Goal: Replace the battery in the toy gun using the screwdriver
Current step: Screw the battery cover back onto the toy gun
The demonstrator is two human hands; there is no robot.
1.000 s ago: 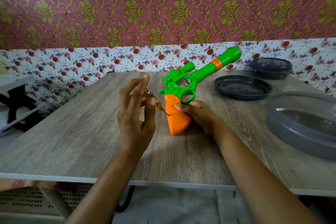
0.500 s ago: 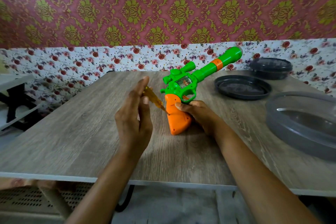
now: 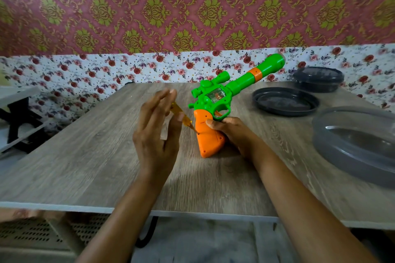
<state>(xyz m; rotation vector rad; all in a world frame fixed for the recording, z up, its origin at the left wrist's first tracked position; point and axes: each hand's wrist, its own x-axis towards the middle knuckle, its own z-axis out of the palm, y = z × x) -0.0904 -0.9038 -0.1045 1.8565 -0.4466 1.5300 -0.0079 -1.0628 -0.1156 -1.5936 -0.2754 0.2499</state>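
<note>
Toy gun (image 3: 215, 113) stands butt-down on the table (image 3: 85, 156), your right hand (image 3: 233, 134) clamped round the back of the orange grip.

Screwdriver (image 3: 181, 116) tip sits in the grip's screw hole, same as a second ago; what changed is your left hand (image 3: 156, 134): fingers rolled further along the amber handle, pinching it loosely. Looks like you're mid-turn on the cover screw. Battery cover not off yet.

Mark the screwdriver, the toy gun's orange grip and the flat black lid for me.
screwdriver (image 3: 179, 111): head view, on its amber handle.
orange grip (image 3: 210, 142): head view, on the grip's side face.
flat black lid (image 3: 285, 102): head view, on its inner surface.
</note>
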